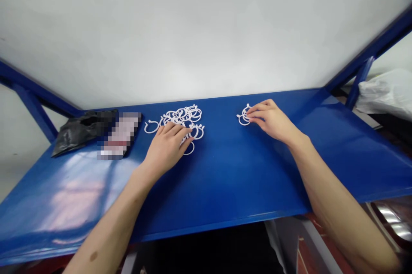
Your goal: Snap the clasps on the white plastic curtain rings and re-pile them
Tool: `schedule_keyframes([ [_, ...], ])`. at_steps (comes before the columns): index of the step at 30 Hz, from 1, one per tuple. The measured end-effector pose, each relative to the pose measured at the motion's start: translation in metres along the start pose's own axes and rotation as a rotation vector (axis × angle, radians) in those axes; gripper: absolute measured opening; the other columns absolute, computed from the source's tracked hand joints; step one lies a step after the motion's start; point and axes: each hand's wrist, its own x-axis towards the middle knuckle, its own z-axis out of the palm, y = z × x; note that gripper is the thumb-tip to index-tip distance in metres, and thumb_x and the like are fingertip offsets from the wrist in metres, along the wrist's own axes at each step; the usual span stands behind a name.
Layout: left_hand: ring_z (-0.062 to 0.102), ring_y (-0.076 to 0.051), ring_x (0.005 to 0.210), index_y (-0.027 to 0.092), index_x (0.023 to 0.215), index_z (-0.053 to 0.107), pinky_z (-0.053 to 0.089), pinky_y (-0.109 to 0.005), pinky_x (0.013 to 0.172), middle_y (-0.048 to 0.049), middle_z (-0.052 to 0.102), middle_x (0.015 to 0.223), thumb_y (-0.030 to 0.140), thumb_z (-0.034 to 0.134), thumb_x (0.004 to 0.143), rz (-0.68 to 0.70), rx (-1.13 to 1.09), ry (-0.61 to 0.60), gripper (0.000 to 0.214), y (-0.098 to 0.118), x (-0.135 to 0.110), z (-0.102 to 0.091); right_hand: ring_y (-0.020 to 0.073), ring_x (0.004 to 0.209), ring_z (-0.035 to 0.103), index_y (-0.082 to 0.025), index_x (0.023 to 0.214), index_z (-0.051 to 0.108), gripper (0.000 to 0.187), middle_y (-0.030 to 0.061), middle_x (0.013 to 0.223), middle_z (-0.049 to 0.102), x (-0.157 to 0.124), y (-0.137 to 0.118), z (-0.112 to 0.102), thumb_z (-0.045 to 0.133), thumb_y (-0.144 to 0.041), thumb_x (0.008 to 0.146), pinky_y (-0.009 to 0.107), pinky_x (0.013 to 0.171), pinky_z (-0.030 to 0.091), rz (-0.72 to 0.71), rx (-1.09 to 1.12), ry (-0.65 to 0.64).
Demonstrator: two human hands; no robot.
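Observation:
A pile of thin white rings [182, 114] lies on the blue table, several of them overlapping. Small knobs show on some, and one ring at the pile's left edge has a gap. My left hand [167, 143] reaches over the near side of the pile, thumb and forefinger closed around a white ring [189, 149]; its other fingertips are hidden among the rings. Farther right, my right hand [273, 121] pinches a white ring [245, 113] between thumb and fingers at the table surface. Another white ring [243, 122] overlaps it there.
On the left of the blue table [222, 188] lie a crumpled black plastic bag [79, 132] and a flat blurred-out object [120, 134]. Behind rises a pale wall [206, 29]. Blue frame bars [357, 81] stand at both sides, with a translucent plastic bag [388, 91] beyond the right one.

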Motion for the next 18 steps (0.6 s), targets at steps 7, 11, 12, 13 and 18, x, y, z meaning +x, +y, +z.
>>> schedule_keyframes([
  [7,0.059,-0.028,0.1,0.017,0.112,0.069,0.048,-0.045,0.089,-0.0089,0.073,0.102,0.034,0.053,0.1,0.035,-0.008,-0.014,0.027,0.002,0.0,0.003,0.0248,0.095,0.051,-0.025,0.095,0.079,0.021,0.0032,0.107,0.075,0.002,-0.002,0.013,0.06,-0.016,0.094,0.037,0.079,0.05,-0.038,-0.083,-0.136],
  [11,0.059,-0.028,0.098,0.016,0.112,0.069,0.049,-0.046,0.089,-0.0089,0.073,0.1,0.033,0.054,0.099,0.057,-0.01,-0.029,0.026,0.002,-0.001,0.005,0.0248,0.093,0.051,-0.021,0.096,0.076,0.019,0.0066,0.103,0.074,0.005,-0.008,0.014,0.058,-0.019,0.096,0.038,0.08,0.051,-0.016,-0.13,-0.132],
  [12,0.058,-0.028,0.097,0.015,0.112,0.069,0.049,-0.045,0.089,-0.0089,0.073,0.1,0.033,0.054,0.099,0.06,-0.011,-0.03,0.026,0.002,-0.001,0.005,0.025,0.093,0.051,-0.02,0.098,0.076,0.02,0.0074,0.103,0.073,0.005,-0.008,0.013,0.056,-0.019,0.097,0.038,0.08,0.051,-0.002,-0.146,-0.107],
  [13,0.058,-0.028,0.098,0.015,0.112,0.069,0.049,-0.045,0.089,-0.0089,0.073,0.1,0.033,0.054,0.099,0.062,-0.011,-0.027,0.026,0.002,-0.001,0.005,0.0253,0.094,0.052,-0.019,0.1,0.075,0.021,0.0081,0.104,0.073,0.004,-0.007,0.012,0.054,-0.019,0.097,0.038,0.081,0.051,0.022,-0.167,-0.074],
  [18,0.059,-0.027,0.098,0.016,0.111,0.069,0.05,-0.045,0.09,-0.0088,0.073,0.1,0.033,0.054,0.099,0.062,-0.024,-0.014,0.026,0.003,-0.001,0.004,0.0256,0.092,0.054,-0.02,0.101,0.073,0.017,0.0087,0.103,0.072,-0.002,0.001,0.007,0.057,-0.02,0.096,0.037,0.076,0.049,0.18,-0.206,-0.121],
])
